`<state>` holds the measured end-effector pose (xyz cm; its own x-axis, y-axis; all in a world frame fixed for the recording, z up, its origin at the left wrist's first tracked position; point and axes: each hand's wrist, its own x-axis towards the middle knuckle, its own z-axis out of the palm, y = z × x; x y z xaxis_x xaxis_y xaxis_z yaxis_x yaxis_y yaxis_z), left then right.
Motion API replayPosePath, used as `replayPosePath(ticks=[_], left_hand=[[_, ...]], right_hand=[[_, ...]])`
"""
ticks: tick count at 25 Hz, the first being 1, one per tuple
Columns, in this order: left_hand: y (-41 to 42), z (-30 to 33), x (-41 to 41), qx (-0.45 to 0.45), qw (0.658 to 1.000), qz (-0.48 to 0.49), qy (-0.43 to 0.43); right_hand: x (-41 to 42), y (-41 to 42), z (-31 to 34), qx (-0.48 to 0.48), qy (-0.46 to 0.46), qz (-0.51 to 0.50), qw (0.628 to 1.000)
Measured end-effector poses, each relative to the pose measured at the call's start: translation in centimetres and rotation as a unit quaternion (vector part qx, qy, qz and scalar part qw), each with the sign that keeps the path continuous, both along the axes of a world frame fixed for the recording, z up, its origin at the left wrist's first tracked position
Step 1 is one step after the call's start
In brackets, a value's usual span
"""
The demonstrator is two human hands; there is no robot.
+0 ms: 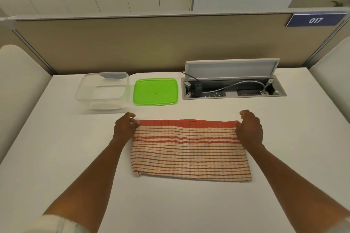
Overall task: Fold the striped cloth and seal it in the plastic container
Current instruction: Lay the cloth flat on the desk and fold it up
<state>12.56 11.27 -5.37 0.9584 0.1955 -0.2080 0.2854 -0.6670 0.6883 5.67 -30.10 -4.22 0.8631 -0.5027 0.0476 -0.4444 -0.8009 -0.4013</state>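
Note:
The red-and-cream striped cloth (pixel 190 149) lies folded once into a wide rectangle on the white table (pixel 56 138), its red-banded edge farthest from me. My left hand (pixel 125 126) pinches the far left corner of the cloth. My right hand (pixel 250 128) pinches the far right corner. Behind the cloth, at the left, stands the clear plastic container (pixel 103 91), open and empty. Its green lid (pixel 155 91) lies flat on the table just to the right of it.
An open cable box (pixel 233 86) with a raised flap, a plug and wires is sunk into the table at the back right. A beige partition (pixel 151 43) closes the far side, with a "017" sign. Padded panels flank both sides of the table.

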Motion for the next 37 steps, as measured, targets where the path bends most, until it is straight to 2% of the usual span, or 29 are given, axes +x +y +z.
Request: replayPosePath(ticks=[2, 4, 9, 13, 19, 25, 33, 37], left_hand=[[0.1, -0.4, -0.2, 0.035, 0.999, 0.010, 0.023], [0.1, -0.4, -0.6, 0.070, 0.997, 0.012, 0.039], [0.2, -0.2, -1.2, 0.101, 0.987, 0.003, 0.124], [-0.2, -0.4, -1.2, 0.100, 0.984, -0.014, 0.148], [-0.4, -0.6, -0.9, 0.084, 0.985, -0.053, 0.140], [0.0, -1.0, -0.2, 0.053, 0.986, -0.063, 0.142], [0.8, -1.3, 0.6, 0.057, 0.985, -0.097, 0.132], [0.9, -1.2, 0.6, 0.056, 0.985, -0.107, 0.126]], right_hand=[[-1.2, 4.0, -0.3, -0.011, -0.010, 0.056, 0.998], [-3.1, 9.3, -0.3, 0.054, -0.029, 0.121, 0.991], [-8.6, 22.9, 0.1, 0.211, 0.036, 0.311, 0.926], [-11.6, 28.9, -1.6, 0.239, 0.104, 0.272, 0.926], [-11.6, 32.3, -2.8, 0.169, 0.105, 0.185, 0.962], [-11.0, 34.1, -2.8, 0.008, 0.066, 0.170, 0.983], [-11.4, 36.5, -2.2, -0.038, 0.119, 0.145, 0.982], [-11.7, 36.6, -2.1, -0.041, 0.062, 0.177, 0.982]])
